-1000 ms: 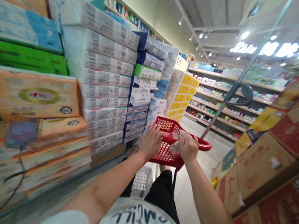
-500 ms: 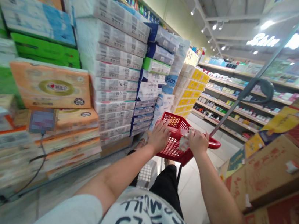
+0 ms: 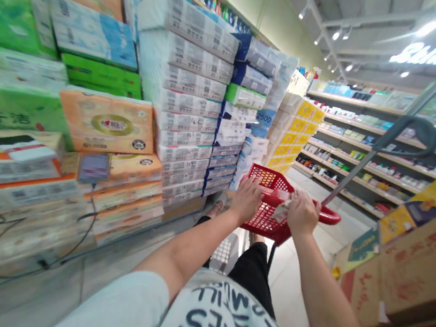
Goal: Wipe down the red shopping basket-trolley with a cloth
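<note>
In front of my body is a red shopping cart [image 3: 262,221] with a perforated plastic basket wall and a red push handle [image 3: 329,215]. My left hand [image 3: 246,199] is closed over the left part of that handle. Further right, my right hand [image 3: 303,213] grips the same handle and also has a crumpled pale paper [image 3: 282,211] with small reddish marks pinched against it. A grey metal pole [image 3: 352,177] with a looped grey piece rises from the cart's right side. The inside of the basket is mostly hidden.
Stacked tissue packs [image 3: 112,124] line the left, with a cable [image 3: 90,221] hanging over them. Taller stacks of white packs [image 3: 195,79] stand beyond. Cardboard cartons [image 3: 422,268] crowd the right side. Stocked shelves [image 3: 353,150] cross the far end; tiled floor [image 3: 293,288] runs between.
The view has swung left, so the cart, hands and stacks sit further right in it. Both hands keep their hold on the handle, and the paper stays in the right hand.
</note>
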A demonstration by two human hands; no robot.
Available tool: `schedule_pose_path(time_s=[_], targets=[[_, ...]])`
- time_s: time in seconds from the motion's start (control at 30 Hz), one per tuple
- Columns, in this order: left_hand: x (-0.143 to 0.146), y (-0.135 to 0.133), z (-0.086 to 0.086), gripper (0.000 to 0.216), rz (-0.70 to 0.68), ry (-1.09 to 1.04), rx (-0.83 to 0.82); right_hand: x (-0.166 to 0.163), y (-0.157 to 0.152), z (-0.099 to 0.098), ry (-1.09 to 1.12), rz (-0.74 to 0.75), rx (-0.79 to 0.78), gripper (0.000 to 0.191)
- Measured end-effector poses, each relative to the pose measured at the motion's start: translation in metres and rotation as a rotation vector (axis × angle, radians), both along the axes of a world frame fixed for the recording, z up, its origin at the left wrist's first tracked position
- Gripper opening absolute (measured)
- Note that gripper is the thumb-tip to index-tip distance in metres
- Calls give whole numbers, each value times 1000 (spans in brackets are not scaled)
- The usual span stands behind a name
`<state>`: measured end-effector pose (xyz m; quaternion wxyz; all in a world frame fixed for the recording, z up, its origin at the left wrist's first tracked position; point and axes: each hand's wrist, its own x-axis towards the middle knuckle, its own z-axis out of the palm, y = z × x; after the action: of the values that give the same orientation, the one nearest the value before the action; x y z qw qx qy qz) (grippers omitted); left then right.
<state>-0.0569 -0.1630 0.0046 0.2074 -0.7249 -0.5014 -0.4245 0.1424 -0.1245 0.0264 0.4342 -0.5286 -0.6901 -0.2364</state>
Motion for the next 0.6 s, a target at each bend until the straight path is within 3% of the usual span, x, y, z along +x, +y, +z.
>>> schedule_pose_path(time_s=[0.1,0.3,0.47,0.6], targets=[[-1,0,-1,25,0,-5,4,3,-3,-5,-52,34,86,42],[-1,-1,1,23,-14,-1,4,12,4,11,-73,-24,-193,41],[0,-2,1,22,-12,-9,1,8,-2,0,-25,-17,19,41],[0,-2,1,24,-12,-4,0,17,6,8,-157,-42,-81,38]])
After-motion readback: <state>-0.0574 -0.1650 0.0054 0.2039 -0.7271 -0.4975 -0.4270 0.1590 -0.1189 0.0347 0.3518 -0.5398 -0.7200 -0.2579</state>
